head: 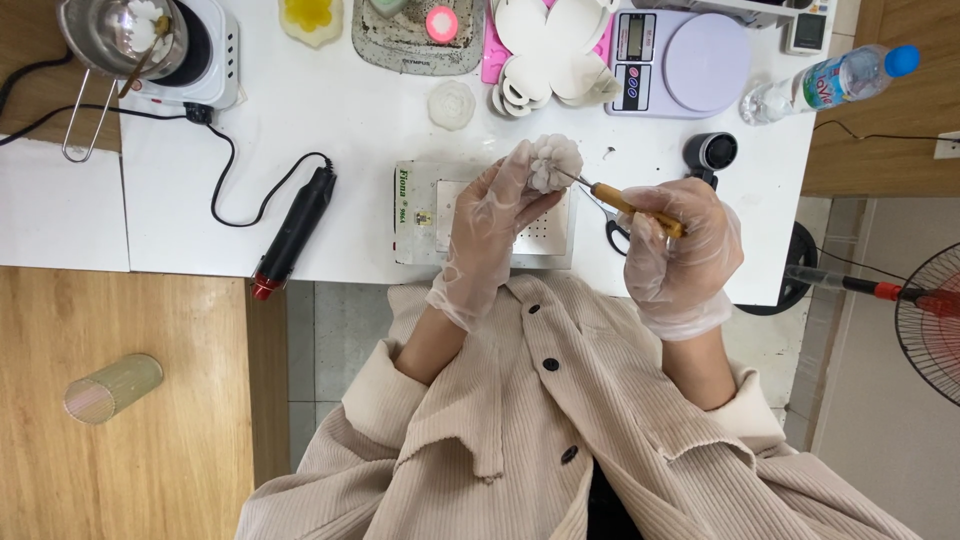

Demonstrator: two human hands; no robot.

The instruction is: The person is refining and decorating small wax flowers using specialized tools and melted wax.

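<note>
Both my hands wear thin clear gloves. My left hand [490, 225] holds a small white wax flower [556, 160] up at its fingertips, above a flat white box [418, 212] on the table. My right hand [683, 245] grips a thin tool with an orange-yellow handle [632, 208]; its metal tip touches the right side of the flower. Black scissors [614, 232] lie partly hidden under the tool and my right hand.
On the white table [340, 120]: a black heat tool [294, 232] with cord, a hotplate [205, 50] with a metal pot [115, 30], white petal moulds [550, 50], a lilac scale [690, 60], a water bottle [830, 80], a white rose [452, 103]. A fan [930, 320] stands right.
</note>
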